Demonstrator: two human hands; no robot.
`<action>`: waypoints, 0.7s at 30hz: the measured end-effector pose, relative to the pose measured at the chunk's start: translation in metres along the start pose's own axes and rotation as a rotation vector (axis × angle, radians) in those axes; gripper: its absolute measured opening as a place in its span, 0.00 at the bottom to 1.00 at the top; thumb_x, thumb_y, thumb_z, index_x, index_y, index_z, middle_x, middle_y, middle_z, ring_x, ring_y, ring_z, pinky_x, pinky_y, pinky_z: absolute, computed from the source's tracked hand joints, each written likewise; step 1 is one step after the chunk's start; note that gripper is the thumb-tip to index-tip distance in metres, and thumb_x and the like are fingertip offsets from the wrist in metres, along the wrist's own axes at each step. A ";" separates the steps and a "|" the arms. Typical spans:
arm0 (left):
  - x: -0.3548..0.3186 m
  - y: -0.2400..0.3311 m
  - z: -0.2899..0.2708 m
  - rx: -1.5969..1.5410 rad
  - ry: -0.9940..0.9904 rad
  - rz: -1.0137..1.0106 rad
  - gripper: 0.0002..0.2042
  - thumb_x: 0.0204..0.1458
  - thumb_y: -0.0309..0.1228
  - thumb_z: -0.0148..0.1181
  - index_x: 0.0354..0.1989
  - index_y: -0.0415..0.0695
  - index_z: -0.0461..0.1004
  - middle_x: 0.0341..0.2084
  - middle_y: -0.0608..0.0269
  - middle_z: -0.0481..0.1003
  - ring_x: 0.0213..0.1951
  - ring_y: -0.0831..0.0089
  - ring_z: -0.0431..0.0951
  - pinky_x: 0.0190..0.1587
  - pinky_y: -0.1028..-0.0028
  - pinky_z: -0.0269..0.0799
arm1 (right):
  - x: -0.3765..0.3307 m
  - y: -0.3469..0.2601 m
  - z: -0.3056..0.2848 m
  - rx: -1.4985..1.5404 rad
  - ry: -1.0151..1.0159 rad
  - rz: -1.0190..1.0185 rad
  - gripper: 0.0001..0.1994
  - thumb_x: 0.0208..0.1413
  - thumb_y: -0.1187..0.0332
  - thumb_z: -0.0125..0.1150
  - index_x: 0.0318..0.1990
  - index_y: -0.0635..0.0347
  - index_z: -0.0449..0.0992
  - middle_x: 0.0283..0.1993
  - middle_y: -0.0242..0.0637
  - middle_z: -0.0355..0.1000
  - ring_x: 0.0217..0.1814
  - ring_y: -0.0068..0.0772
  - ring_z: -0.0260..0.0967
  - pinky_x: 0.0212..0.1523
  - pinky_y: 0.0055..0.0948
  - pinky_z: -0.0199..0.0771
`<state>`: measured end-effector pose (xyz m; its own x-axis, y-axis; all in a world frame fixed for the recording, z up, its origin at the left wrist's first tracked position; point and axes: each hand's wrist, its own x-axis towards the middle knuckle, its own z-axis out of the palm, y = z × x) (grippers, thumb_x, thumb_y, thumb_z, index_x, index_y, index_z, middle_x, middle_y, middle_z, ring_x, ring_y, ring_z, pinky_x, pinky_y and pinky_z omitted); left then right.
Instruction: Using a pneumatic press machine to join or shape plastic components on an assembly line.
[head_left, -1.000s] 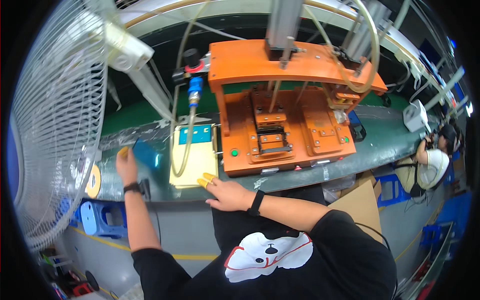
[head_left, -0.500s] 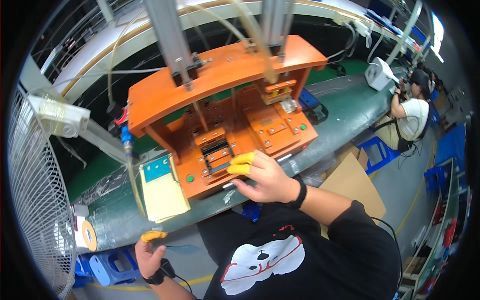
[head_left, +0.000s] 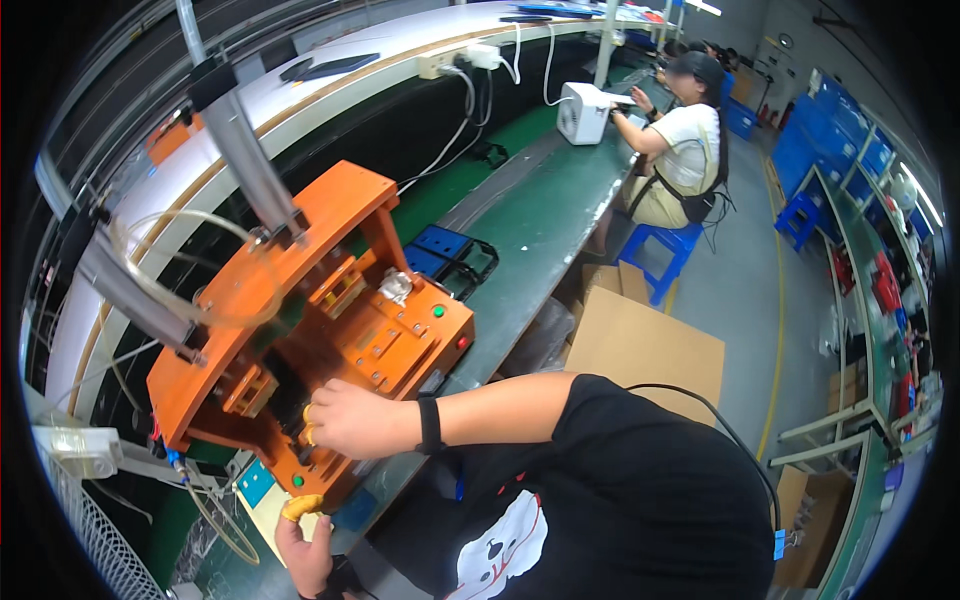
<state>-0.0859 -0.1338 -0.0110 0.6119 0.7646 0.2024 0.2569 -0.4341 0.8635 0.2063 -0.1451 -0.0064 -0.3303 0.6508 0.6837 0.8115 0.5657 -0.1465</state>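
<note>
My right hand [head_left: 350, 420], with yellow finger covers on its fingertips, reaches into the left station of an orange press machine [head_left: 340, 215]. Its fingers curl down at the dark slot of that station, and what they grip is hidden. Lower down, my left hand [head_left: 305, 550] wears a yellow cover on a bent finger. A thin translucent blue sheet [head_left: 355, 511] sticks out from between its finger and thumb. Beside the machine lies a stack of pale yellow sheets [head_left: 265, 515] with a teal card [head_left: 256, 484] on it.
Metal cylinders [head_left: 250, 160] and hoses rise from the machine. A blue and black device [head_left: 445, 258] sits behind it on the green bench [head_left: 535, 240]. Farther along are a white fan [head_left: 585, 113] and a seated person [head_left: 685, 150]. Cardboard [head_left: 650, 345] stands at the bench's right.
The view has swung right, so the machine appears farther left and tilted. My right hand has moved from the front of the left station into it. My left hand still holds the blue sheet.
</note>
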 end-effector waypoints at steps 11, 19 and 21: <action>0.110 -0.007 -0.021 0.196 -0.038 0.003 0.16 0.62 0.29 0.62 0.56 0.36 0.76 0.46 0.56 0.79 0.51 0.68 0.78 0.56 0.69 0.71 | -0.096 0.029 -0.164 0.564 0.111 0.438 0.09 0.60 0.71 0.68 0.45 0.65 0.82 0.39 0.43 0.80 0.41 0.42 0.79 0.43 0.33 0.77; 0.175 -0.031 -0.012 0.632 -0.048 -0.155 0.20 0.66 0.40 0.55 0.61 0.43 0.74 0.57 0.45 0.77 0.60 0.45 0.75 0.61 0.60 0.71 | -0.254 0.057 -0.172 1.429 0.820 0.781 0.13 0.72 0.63 0.55 0.53 0.63 0.76 0.48 0.40 0.80 0.53 0.39 0.79 0.58 0.47 0.79; 0.194 -0.051 -0.018 0.748 -0.109 -0.271 0.19 0.68 0.41 0.51 0.63 0.49 0.73 0.61 0.50 0.75 0.63 0.48 0.72 0.63 0.57 0.71 | -0.282 0.063 -0.168 1.455 0.964 0.882 0.12 0.73 0.63 0.53 0.54 0.60 0.75 0.49 0.39 0.79 0.52 0.40 0.79 0.58 0.46 0.79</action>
<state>0.0065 0.0448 -0.0074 0.5158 0.8553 -0.0495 0.8168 -0.4736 0.3295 0.4309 -0.3781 -0.0886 0.6186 0.7757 0.1250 -0.5422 0.5367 -0.6466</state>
